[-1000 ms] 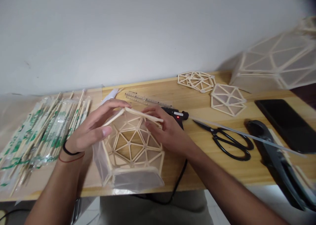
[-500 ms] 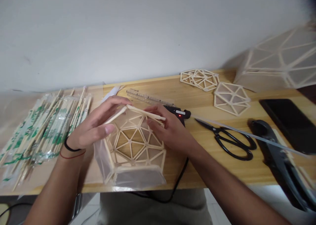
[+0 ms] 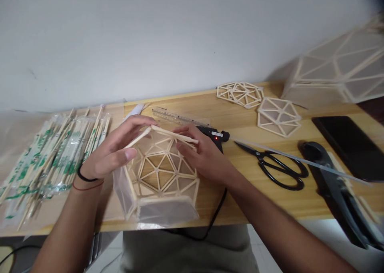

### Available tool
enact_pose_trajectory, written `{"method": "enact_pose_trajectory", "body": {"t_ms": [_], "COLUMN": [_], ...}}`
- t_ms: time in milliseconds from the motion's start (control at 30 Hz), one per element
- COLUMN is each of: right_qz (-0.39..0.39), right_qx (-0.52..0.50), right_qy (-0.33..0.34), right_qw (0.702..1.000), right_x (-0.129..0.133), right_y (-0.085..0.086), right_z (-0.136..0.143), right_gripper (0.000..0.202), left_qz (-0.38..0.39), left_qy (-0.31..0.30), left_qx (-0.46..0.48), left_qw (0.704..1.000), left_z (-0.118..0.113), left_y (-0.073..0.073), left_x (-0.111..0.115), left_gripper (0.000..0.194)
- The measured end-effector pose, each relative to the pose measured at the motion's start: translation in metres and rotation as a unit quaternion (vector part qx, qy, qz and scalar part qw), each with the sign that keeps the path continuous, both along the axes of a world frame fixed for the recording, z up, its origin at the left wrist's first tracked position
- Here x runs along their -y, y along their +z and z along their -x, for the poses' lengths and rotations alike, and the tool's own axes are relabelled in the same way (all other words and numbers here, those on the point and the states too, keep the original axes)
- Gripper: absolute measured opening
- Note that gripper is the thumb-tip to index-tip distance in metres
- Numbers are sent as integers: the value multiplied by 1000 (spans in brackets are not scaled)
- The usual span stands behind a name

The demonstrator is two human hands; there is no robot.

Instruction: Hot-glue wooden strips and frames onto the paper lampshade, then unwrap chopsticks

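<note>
A bowl-like frame of pale wooden sticks (image 3: 162, 191), partly covered in thin translucent sheet, stands near the table's front edge. My left hand (image 3: 115, 149) grips its upper left rim, thumb inside and fingers along the outer side. On the upper right rim, my right hand (image 3: 199, 153) has its fingers around the panel's edge. Two rim sticks meet in a peak between my hands. Behind my right hand lies a black glue gun (image 3: 220, 136) with a red light, partly hidden by that hand.
Wrapped chopsticks (image 3: 60, 153) lie at left. Behind the frame is a clear ruler (image 3: 177, 117). To the right are flat stick panels (image 3: 279, 117), black scissors (image 3: 276, 167), a black-handled tool (image 3: 333, 193), a phone (image 3: 351, 145) and a larger covered frame (image 3: 336, 71).
The view has shifted slightly, so the objects on the right appear a little further left. Both hands keep their hold on the frame's rim.
</note>
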State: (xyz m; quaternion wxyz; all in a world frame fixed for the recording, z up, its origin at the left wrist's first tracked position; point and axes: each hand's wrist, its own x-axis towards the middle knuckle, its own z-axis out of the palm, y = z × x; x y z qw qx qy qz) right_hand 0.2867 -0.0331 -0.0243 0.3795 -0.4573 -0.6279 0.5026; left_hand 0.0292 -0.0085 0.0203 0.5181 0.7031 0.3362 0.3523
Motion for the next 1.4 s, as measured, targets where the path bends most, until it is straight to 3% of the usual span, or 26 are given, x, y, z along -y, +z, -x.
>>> {"method": "enact_pose_trajectory", "body": {"t_ms": [300, 767, 1400], "right_qz": [14, 17, 6], "right_qx": [6, 3, 9], "right_qy": [2, 12, 17], "right_qw": [1000, 1000, 1000], "right_x": [0, 0, 1], "right_y": [3, 3, 3], "right_z": [0, -1, 0], "right_gripper": [22, 26, 27], "left_qz": [-25, 0, -73], "left_qy": [-27, -49, -69], "left_qx": [-18, 23, -5], "left_qw": [999, 999, 995], "left_z": [2, 3, 6], "left_y": [0, -7, -7], "left_x": [0, 0, -2], "left_gripper": [54, 63, 60]}}
